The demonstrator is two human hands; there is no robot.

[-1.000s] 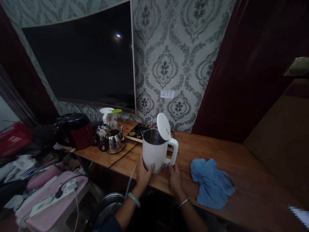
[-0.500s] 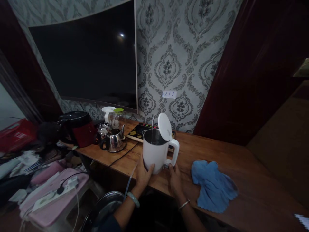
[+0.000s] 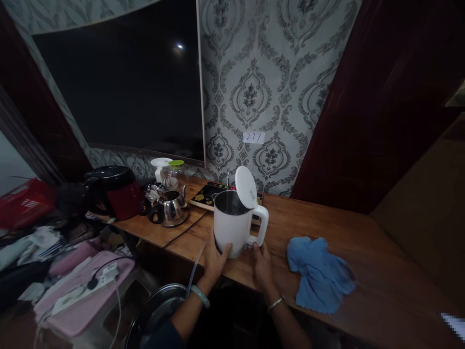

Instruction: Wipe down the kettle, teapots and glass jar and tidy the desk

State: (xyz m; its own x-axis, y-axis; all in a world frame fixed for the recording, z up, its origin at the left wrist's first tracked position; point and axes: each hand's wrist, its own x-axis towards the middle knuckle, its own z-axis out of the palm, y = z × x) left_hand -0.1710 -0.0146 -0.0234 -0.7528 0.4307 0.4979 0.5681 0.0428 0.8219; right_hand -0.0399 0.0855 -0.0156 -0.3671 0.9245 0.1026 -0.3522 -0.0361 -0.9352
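A white electric kettle stands near the front of the wooden table, its lid tilted up and its dark inside showing. My left hand wraps the kettle's lower left side, thumb across the front. At the foot of the kettle's handle my right hand is closed, its thumb and fingers on the lower end. A black induction cooker with lit red marks lies behind the kettle. To the right of my hands is a crumpled blue cloth.
On the left of the table stand a steel teapot, a glass jar with a green lid and a red-and-black pot. Below are a metal basin with a clear hose and a pink stool bearing a power strip.
The view has shifted slightly. Both hands keep the same hold on the kettle, and its lid stays raised.
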